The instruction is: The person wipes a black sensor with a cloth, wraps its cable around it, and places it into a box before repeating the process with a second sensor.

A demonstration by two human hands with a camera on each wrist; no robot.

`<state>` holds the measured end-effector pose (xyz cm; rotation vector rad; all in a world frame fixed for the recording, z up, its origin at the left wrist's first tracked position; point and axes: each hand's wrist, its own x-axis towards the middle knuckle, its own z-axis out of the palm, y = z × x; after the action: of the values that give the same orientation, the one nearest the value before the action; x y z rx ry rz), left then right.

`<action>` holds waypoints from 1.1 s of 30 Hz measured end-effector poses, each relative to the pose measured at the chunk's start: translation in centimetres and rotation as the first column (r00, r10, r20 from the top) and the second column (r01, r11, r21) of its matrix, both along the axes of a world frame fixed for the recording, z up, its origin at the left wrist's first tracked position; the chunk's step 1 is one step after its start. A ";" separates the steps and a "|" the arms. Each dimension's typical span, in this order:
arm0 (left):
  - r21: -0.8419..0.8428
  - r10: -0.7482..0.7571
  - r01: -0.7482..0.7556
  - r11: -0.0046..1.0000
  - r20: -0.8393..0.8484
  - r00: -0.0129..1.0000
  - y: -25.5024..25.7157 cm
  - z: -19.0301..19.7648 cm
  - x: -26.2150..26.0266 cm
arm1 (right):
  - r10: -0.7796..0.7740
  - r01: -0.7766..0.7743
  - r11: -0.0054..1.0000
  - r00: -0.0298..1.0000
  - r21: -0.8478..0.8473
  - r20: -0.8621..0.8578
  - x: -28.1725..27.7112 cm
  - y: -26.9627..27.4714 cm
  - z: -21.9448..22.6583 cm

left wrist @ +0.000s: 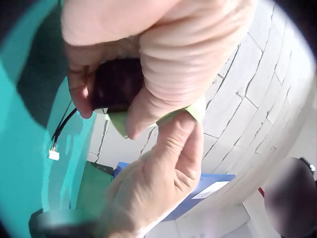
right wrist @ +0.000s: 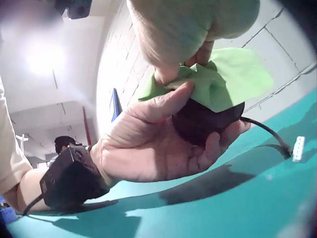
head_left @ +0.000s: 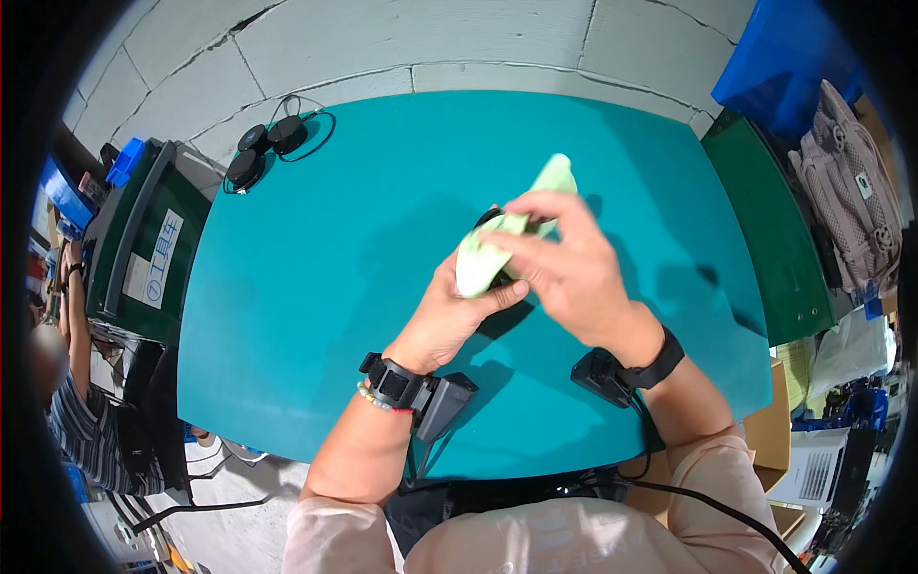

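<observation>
My left hand (head_left: 448, 314) holds a black round device (right wrist: 208, 123), its fingers curled round the side with the thumb near the top. From the device runs a short dark cable (right wrist: 265, 130) that ends in a small white plug (right wrist: 298, 148). A light green cloth (head_left: 473, 268) lies bunched over the device's upper face. My right hand (head_left: 579, 273) pinches the cloth between thumb and fingers against that face. In the head view the cloth and fingers hide most of the device. Both hands are above the middle of the teal table (head_left: 335, 249).
Several similar black round devices (head_left: 246, 168) with cables lie at the table's back left corner. A grey block wall (head_left: 497, 38) closes off the far side. Green cabinets (head_left: 765, 230) flank the table, and another person (head_left: 81, 402) is at the far left.
</observation>
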<state>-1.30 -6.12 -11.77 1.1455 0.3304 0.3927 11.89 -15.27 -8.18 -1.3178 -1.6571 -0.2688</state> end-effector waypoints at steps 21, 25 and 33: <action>-0.304 0.098 -0.027 0.952 0.221 0.970 0.0 0.9 0.1 | -0.141 -0.015 0.959 0.842 -0.283 -0.522 2.9 -0.2 -1.0; -0.461 0.115 -0.018 0.887 0.183 0.976 1.3 0.3 0.2 | -0.112 0.056 0.993 0.700 -0.103 -0.705 3.6 -0.2 -0.4; -0.606 0.125 -0.009 0.796 0.149 0.981 2.5 -0.6 -0.4 | -0.596 0.628 0.706 0.777 -0.327 0.205 6.1 -1.3 -1.5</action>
<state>-1.70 -3.67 -12.35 0.4612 0.3048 0.4114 18.02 -16.57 -9.68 -2.1832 -1.3155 -0.4126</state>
